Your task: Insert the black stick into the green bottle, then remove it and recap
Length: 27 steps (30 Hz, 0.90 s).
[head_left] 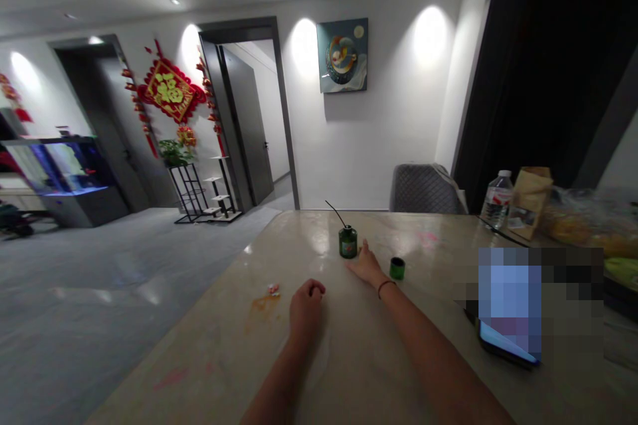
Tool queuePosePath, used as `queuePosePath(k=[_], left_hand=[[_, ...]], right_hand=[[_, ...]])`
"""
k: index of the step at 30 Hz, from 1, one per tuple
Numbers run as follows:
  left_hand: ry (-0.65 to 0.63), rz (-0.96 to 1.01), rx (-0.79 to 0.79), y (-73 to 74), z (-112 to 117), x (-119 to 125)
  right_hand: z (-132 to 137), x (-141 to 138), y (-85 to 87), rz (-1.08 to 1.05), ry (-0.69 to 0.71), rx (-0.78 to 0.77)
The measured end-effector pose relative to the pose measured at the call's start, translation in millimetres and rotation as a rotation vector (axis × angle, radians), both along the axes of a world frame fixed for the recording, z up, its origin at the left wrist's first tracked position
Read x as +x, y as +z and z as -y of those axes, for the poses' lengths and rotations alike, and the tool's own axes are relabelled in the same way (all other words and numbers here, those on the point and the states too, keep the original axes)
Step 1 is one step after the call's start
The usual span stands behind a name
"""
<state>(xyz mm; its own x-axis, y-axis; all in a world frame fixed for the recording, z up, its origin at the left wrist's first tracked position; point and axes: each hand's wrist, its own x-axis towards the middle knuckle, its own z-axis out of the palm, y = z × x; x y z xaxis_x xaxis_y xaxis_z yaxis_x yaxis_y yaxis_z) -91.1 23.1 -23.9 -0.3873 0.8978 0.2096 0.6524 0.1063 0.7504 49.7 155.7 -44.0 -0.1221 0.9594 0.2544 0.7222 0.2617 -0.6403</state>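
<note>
A small dark-green glass bottle [347, 243] stands upright on the table, with one thin dark stick [335, 213] leaning out of its neck to the left. My right hand [367, 265] is just right of the bottle, thumb raised and fingers stretched toward its base; whether they touch the glass is hard to see. Behind that wrist, to the right, sits a short green cylindrical cap [397, 268], hollow side up. My left hand [306, 304] rests on the tabletop nearer to me, its fingers loosely curled in, with nothing visible in them.
Orange and pink stains mark the table [239, 358], beside a small crumpled scrap [274, 289]. To the right are a phone [508, 345], a water bottle [497, 202], a brown paper bag [530, 202] and plastic bags [578, 222]. A grey chair [426, 189] stands behind the far edge.
</note>
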Motion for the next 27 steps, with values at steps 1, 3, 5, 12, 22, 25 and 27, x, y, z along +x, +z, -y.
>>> queuePosePath(k=[1, 3, 5, 12, 22, 25, 27], left_hand=[[-0.005, 0.009, 0.002, 0.7, 0.3, 0.2], [-0.019, 0.027, 0.003, 2.8, 1.4, 1.4], [-0.019, -0.020, -0.007, 6.3, 3.1, 3.6], [-0.258, -0.723, -0.065, 16.6, 6.0, 11.4], [-0.177, -0.719, -0.043, 18.2, 8.2, 8.8], [-0.054, -0.638, 0.012, 16.7, 9.0, 5.3], [-0.044, -0.608, 0.006, 13.7, 9.0, 3.0]], right_hand=[[6.1, 2.4, 2.1, 0.035, -0.007, -0.012], [20.8, 8.7, 7.7, 0.119, -0.029, -0.024], [37.2, 17.0, 14.8, 0.226, -0.038, 0.013], [77.7, 51.8, 32.5, 0.778, 0.046, 0.282], [78.5, 70.1, 54.0, 0.612, 0.176, 0.345], [58.8, 62.0, 76.4, 0.386, 0.205, 0.322], [40.9, 51.4, 88.7, 0.324, 0.167, 0.309]])
